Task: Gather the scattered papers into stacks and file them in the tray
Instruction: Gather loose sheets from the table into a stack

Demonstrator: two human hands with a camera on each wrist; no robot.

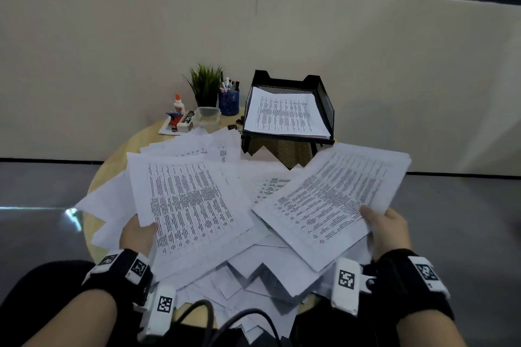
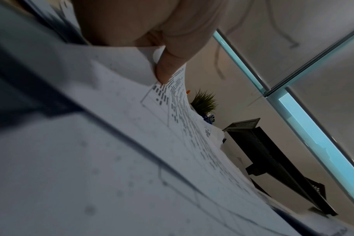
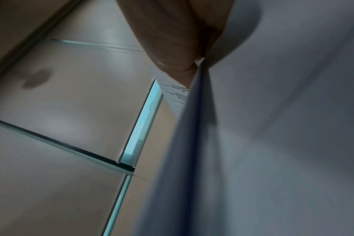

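Many printed white papers (image 1: 253, 256) lie scattered over a round wooden table (image 1: 112, 166). My left hand (image 1: 138, 232) pinches the near corner of a printed sheet (image 1: 189, 200); the left wrist view shows the thumb (image 2: 168, 70) on that sheet (image 2: 172, 115). My right hand (image 1: 386, 229) grips a thin stack of sheets (image 1: 332, 200) lifted over the pile, its thumb (image 3: 172, 63) pressed on the stack (image 3: 273, 143). A black mesh tray (image 1: 327, 104) stands at the back of the table with a stack of papers (image 1: 284, 113) in its top level.
Behind the papers at the back left are a small potted plant (image 1: 205, 84), a blue pen cup (image 1: 229, 101), a glue bottle (image 1: 178, 104), a clear plastic box (image 1: 208, 117) and a stapler (image 1: 176, 121). Beige partition walls enclose the table. Black cables (image 1: 225, 321) hang near my lap.
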